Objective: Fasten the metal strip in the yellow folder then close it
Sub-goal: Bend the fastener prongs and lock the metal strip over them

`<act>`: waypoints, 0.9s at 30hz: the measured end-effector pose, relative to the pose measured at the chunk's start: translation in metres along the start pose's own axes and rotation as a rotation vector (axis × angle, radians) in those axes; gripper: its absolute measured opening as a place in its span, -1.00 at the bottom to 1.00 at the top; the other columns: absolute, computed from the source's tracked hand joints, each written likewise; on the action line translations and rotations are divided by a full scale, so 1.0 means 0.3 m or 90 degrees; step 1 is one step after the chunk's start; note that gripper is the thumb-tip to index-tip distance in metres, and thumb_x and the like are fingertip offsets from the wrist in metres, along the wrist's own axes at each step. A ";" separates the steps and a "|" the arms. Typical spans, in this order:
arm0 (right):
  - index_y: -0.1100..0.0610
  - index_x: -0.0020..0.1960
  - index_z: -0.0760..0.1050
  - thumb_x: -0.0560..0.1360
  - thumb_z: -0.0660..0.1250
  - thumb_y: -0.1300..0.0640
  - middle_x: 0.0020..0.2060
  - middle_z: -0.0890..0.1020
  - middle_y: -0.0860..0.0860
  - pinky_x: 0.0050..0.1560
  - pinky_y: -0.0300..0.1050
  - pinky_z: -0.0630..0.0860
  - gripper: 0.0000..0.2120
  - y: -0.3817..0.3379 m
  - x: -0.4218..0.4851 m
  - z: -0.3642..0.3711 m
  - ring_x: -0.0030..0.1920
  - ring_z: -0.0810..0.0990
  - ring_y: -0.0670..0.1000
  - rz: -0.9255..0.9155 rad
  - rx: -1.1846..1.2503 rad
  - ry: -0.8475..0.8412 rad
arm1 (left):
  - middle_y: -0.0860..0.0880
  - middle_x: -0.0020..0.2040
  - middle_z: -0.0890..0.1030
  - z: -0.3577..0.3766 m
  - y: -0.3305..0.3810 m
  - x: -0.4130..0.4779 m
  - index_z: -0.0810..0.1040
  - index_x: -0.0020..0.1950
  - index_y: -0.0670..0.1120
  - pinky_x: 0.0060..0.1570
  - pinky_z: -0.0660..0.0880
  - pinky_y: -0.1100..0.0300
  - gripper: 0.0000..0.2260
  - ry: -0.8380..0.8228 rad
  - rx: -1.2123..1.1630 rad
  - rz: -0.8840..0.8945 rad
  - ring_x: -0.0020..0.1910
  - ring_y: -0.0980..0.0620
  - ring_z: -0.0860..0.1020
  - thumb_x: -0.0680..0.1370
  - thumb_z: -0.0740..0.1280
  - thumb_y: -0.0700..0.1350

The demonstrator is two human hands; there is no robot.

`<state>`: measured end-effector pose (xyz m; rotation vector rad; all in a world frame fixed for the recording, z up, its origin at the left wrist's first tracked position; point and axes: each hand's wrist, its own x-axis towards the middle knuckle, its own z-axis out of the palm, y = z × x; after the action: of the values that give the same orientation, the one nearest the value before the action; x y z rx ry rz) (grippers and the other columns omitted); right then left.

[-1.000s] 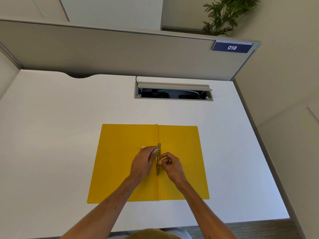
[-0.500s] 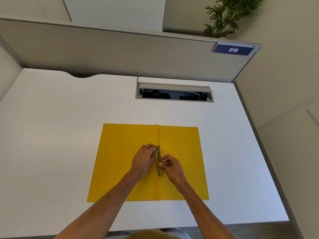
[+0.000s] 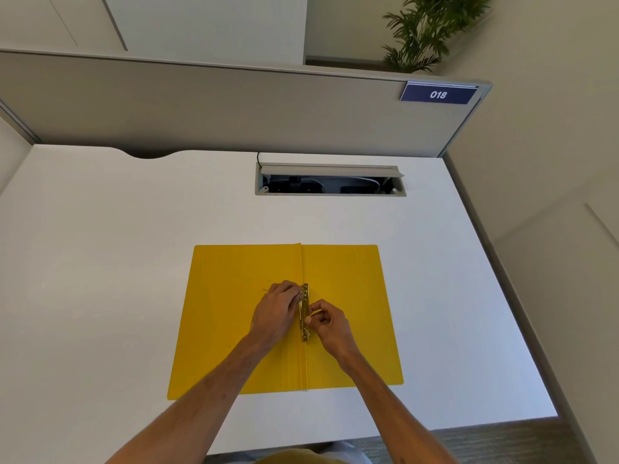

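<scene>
The yellow folder [image 3: 231, 333] lies open and flat on the white desk, spine running away from me. A brass-coloured metal strip [image 3: 305, 309] lies along the spine near the middle. My left hand [image 3: 276, 313] rests on the left flap with its fingertips pressing the strip's upper part. My right hand [image 3: 326, 324] sits just right of the spine, thumb and forefinger pinched on a thin prong beside the strip's lower half. The strip's middle is partly hidden by my fingers.
A cable-tray opening [image 3: 330, 180] with its lid raised is set into the white desk [image 3: 100, 262] beyond the folder. A grey partition [image 3: 201, 105] with a blue "018" plate [image 3: 438, 94] bounds the far edge. The desk's right edge [image 3: 502, 286] drops to the floor.
Both hands have stayed at the strip. The fingers of my left hand have shifted slightly up along it, and my right hand has closed tighter on the prong.
</scene>
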<state>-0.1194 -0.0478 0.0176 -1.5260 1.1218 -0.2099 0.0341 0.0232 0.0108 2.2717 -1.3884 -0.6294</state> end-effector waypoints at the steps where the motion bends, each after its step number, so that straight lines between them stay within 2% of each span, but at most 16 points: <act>1: 0.12 0.07 0.65 0.58 0.47 0.23 -0.11 0.74 0.19 -0.09 -0.10 0.54 -0.92 0.000 0.000 0.000 -0.17 0.59 -0.08 -0.001 -0.002 -0.001 | 0.00 0.43 0.57 -0.001 0.001 0.001 0.59 0.45 -0.09 0.28 0.54 -0.01 -0.69 -0.001 0.003 0.000 0.39 -0.08 0.49 0.79 0.19 -0.02; 13: 0.13 0.07 0.65 0.58 0.46 0.24 -0.12 0.74 0.21 -0.12 -0.04 0.50 -0.92 -0.011 0.000 0.004 -0.18 0.57 -0.02 0.002 -0.027 -0.006 | -0.01 0.45 0.56 -0.001 0.004 -0.006 0.60 0.42 -0.10 0.29 0.53 -0.01 -0.71 -0.007 -0.003 -0.003 0.39 -0.09 0.49 0.80 0.18 -0.06; 18: 0.12 0.07 0.66 0.59 0.46 0.22 -0.23 0.71 0.06 -0.13 -0.02 0.50 -0.93 -0.016 0.005 0.007 -0.20 0.56 -0.03 0.014 -0.032 0.001 | -0.02 0.44 0.56 -0.002 0.004 -0.009 0.61 0.40 -0.11 0.28 0.53 -0.01 -0.71 -0.007 -0.004 -0.003 0.39 -0.09 0.49 0.80 0.19 -0.06; 27: 0.09 0.05 0.66 0.58 0.48 0.17 -0.13 0.77 0.12 -0.10 0.02 0.50 -0.94 -0.019 0.010 0.017 -0.19 0.59 0.00 0.038 -0.028 0.005 | 0.00 0.45 0.56 -0.001 0.006 -0.010 0.59 0.44 -0.10 0.28 0.53 0.00 -0.69 -0.007 -0.003 -0.009 0.40 -0.09 0.48 0.80 0.17 -0.04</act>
<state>-0.1114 -0.0475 0.0195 -1.5290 1.1831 -0.1511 0.0319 0.0252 0.0124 2.2796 -1.3769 -0.6500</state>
